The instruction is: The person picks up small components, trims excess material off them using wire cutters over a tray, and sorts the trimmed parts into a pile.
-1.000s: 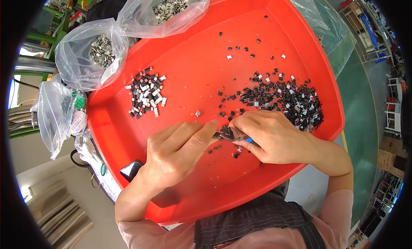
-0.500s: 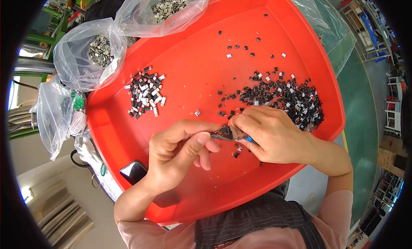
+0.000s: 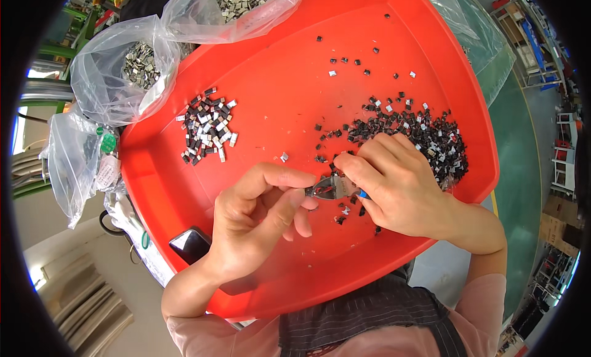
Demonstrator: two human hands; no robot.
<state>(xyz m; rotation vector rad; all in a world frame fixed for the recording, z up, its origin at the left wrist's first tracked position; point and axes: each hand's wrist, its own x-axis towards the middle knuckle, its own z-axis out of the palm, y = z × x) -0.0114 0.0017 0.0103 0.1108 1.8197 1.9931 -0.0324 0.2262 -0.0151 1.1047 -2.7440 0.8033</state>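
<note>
My right hand is wrapped round a pair of small metal nippers with a bit of blue handle showing. The nippers' jaws point left, toward my left hand. Thumb and forefinger of that hand pinch a small dark piece at the jaw tips; most of it is hidden by the fingers. Both hands are above a large red tray. Beyond my right hand spreads a heap of tiny black and white bits. A smaller pile of black-and-white rectangular pieces lies on the left.
Two clear plastic bags of small metallic pieces lean on the tray's far left rim. Another clear bag hangs at the left. A dark, smooth-topped object is by the left rim. Stray bits are scattered toward the far side.
The nippers' jaws look wider apart than before, and my right hand has shifted slightly right. My left hand keeps its pinch in nearly the same place.
</note>
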